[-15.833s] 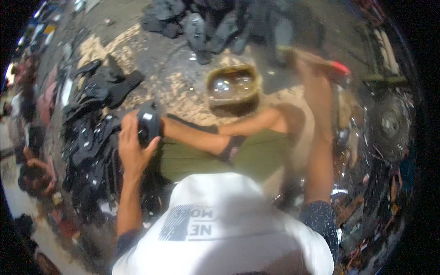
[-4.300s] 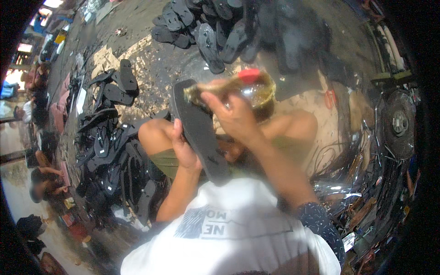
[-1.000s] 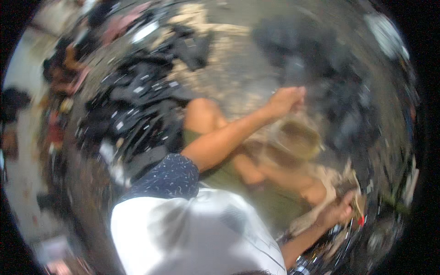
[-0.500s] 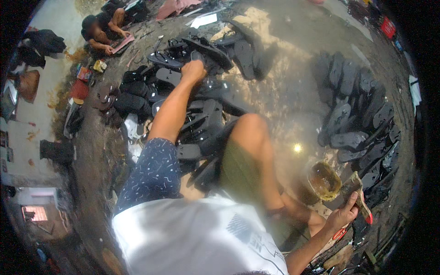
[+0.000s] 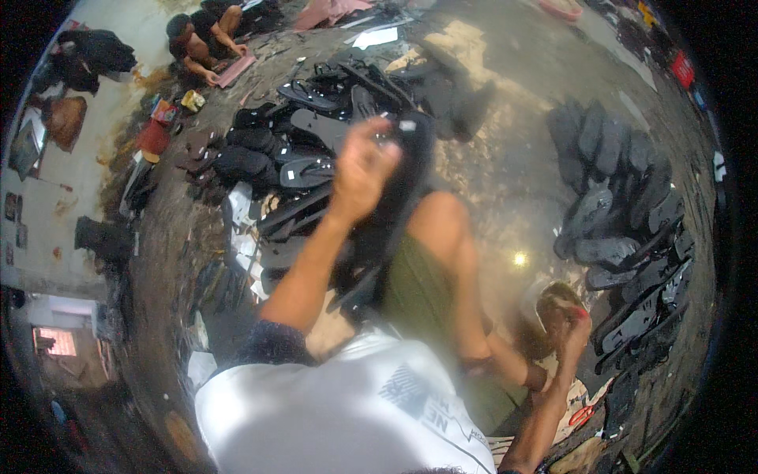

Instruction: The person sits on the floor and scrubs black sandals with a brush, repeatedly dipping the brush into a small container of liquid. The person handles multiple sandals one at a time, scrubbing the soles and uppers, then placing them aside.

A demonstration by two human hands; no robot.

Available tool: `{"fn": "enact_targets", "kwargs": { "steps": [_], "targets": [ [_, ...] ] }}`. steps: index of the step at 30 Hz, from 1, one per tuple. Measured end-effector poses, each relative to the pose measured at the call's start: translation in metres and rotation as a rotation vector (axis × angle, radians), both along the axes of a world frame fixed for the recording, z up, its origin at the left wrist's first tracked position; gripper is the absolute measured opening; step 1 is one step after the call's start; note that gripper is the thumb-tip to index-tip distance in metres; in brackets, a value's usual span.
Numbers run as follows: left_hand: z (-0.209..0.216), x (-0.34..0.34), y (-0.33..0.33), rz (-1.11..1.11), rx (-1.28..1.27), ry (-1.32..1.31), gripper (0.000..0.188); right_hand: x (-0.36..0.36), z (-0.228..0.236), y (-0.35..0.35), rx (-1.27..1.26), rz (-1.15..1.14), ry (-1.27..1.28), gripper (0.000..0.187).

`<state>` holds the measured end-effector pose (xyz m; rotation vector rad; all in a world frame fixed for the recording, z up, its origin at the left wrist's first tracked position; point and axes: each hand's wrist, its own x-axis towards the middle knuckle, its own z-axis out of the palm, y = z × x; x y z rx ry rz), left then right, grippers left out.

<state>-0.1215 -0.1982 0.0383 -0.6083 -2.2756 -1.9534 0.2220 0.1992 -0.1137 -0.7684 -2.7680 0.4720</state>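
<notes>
The person sits on the floor (image 5: 505, 182), knees drawn up, with the left hand (image 5: 359, 170) raised out in front. Its fingers are curled tight round the upper end of a long black sandal sole (image 5: 395, 205), which hangs down from the grip toward the bent knee (image 5: 438, 225). The picture is blurred there, so I cannot tell how much of the sole the fingers cover.

The right hand (image 5: 568, 332) is low at the person's right side, over a small brown bowl (image 5: 553, 304) on the floor. Its fingers look bunched round something with a red end, perhaps a brush, but it is too small and soft to be sure.

What might go wrong, to my eye: the sole is long and limp and held by one end only, so a quick swing could slap it against the knee or let it slip from the grip. The bowl sits just beside the right leg, and a careless elbow or shin could tip it.

Room is tight. A heap of black sandals (image 5: 300, 158) crowds the left side, touching or nearly touching the thigh, and another row of dark soles (image 5: 616, 189) lines the right. The barest floor lies straight ahead, between the two piles. Another person (image 5: 205, 35) crouches at work well apart, near the far wall.
</notes>
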Motion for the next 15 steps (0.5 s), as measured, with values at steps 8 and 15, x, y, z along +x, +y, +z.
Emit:
{"fn": "enact_targets", "kwargs": {
  "steps": [8,15],
  "targets": [
    [-0.035,0.077,0.026,-0.352,-0.803,0.217,0.032,0.138,0.030,0.040,-0.345,-0.239,0.092,0.023],
    [-0.062,0.114,0.044,-0.096,-0.936,0.304,0.120,0.108,0.136,0.012,-0.397,-0.594,0.576,0.040]
  ]
}}
